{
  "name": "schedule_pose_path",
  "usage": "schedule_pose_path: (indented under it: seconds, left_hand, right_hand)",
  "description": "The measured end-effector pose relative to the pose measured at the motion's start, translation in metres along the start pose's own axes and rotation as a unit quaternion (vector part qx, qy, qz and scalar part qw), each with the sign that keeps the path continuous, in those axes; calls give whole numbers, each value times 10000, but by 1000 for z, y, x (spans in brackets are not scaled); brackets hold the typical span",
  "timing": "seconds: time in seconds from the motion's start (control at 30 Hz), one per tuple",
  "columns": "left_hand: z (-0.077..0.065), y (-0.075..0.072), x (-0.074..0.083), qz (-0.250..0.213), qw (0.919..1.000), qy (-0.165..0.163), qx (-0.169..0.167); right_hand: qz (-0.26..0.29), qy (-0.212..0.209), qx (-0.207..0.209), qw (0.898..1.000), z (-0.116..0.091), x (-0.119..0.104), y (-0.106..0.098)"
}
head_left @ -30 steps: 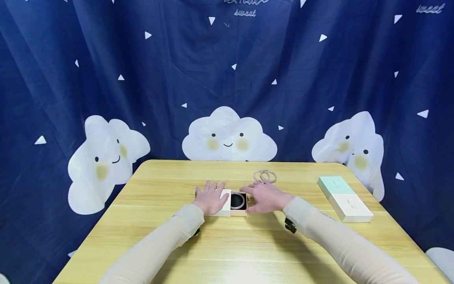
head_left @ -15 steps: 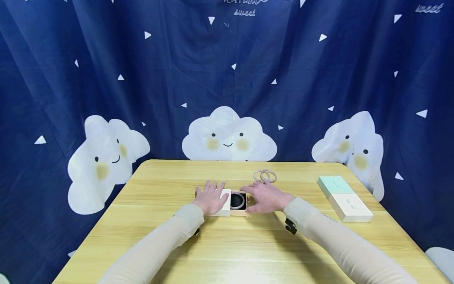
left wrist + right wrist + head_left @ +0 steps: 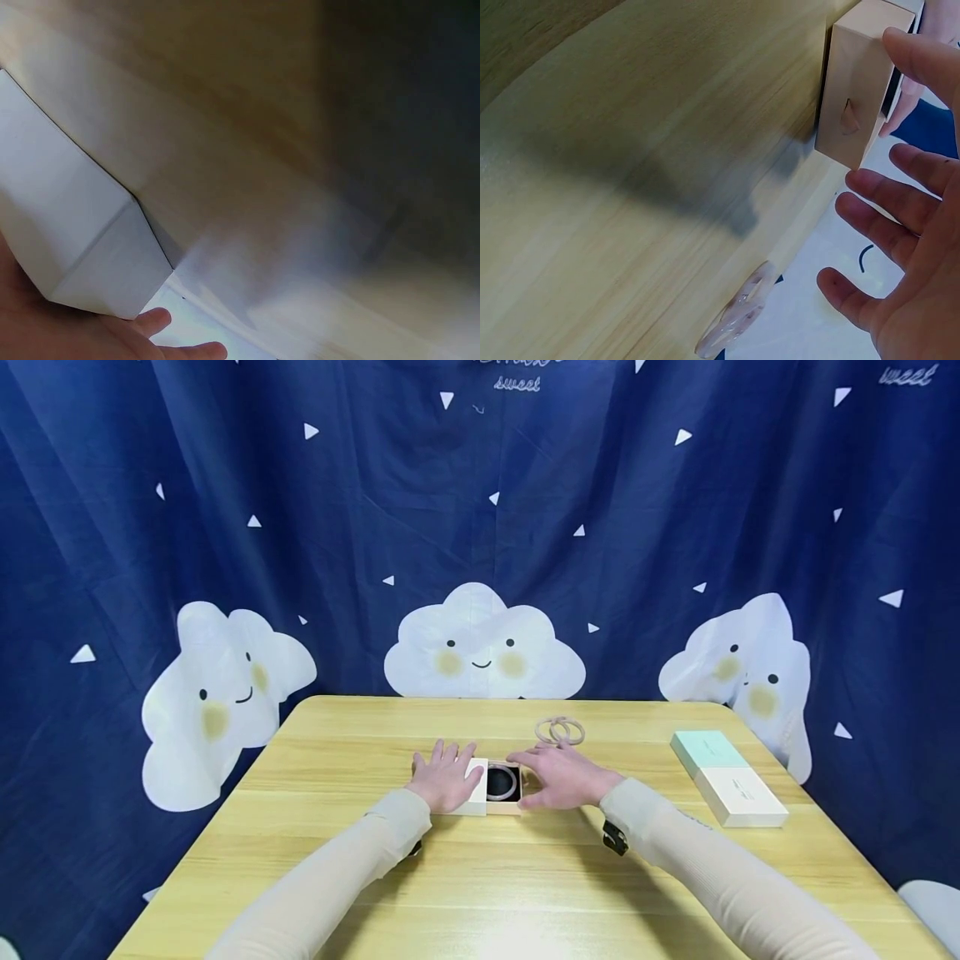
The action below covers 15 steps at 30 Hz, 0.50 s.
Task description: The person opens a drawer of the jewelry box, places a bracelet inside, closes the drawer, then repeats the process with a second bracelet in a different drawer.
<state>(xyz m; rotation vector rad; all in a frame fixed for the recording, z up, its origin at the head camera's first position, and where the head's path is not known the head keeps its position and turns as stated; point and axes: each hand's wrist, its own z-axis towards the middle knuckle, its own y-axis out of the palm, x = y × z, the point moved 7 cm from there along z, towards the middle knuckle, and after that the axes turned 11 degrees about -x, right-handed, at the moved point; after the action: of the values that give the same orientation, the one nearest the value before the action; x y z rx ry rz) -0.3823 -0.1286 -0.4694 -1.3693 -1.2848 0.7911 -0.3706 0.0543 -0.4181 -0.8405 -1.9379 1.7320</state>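
on the counter [image 3: 337,760], wide wood stretches from the left edge to the white box sleeve [image 3: 474,802], and another stretch lies between the right hand [image 3: 564,777] and the mint-and-white packaging [image 3: 738,793] near the right edge. the left hand [image 3: 442,780] rests on the sleeve, fingers straight and spread. the right hand has its fingers parted and slightly bent at the right end of the partly out tray [image 3: 503,808]; i cannot tell if they press it. 1 ring [image 3: 514,787] lies inside this tray. 2 overlapped rings [image 3: 552,731] lie just beyond the right hand.

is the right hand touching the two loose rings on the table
Apart: the right wrist view shows a clear gap between the right hand and the loose rings.
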Motion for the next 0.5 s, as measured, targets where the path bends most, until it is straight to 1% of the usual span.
schedule_pose_path:
  seconds: [0.13, 0.37, 0.5]
  left_hand:
    - [0, 1, 0, -18, 10000, 18, -5]
    - [6, 5, -3, 17, 9999, -47, -88]
    - [7, 5, -4, 3, 10000, -41, -32]
  right_hand:
    - [38, 16, -12, 10000, 0, 2, 2]
    - [147, -42, 6, 9999, 1, 4, 4]
    - [164, -51, 39, 9998, 1, 5, 4]
